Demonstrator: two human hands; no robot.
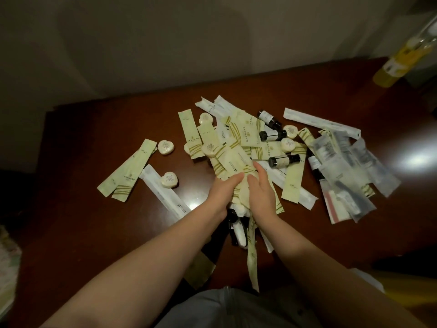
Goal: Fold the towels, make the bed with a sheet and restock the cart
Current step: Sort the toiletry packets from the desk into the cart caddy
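Both bare forearms reached forward from the bottom edge, over a fold of grey cloth (227, 306) at the person's waist, and met at the near edge of the pile. The left hand (222, 195) lay palm inward, fingers straight and pressed together, flat against the side of a bunch of pale green sachets (238, 185). The right hand (261, 190) mirrored it from the other side, fingers curled over the top, so the bunch was squeezed between the two palms. One long sachet (251, 256) hung limp from the bunch towards the camera, and beneath the wrists showed small dark bottles (233, 223) with white labels.

Beyond the hands the heap spread across a glossy, dark red-brown desk (82, 209). Its sachets were flat, crinkle-edged paper strips with olive stripes at one end. Among them lay cream, heart-shaped soaps (166, 147), smooth and wrapped, and more dark bottles (283, 160) with black caps, lying on their sides. Long white paper sleeves (321, 123) lay at the far edge and near the left forearm. To the right lay a fan of translucent, frosted plastic packets (350, 171), their contents blurred. At the far right corner, well apart from the heap, stood a blurred yellow bottle (399, 60) against the plain wall.
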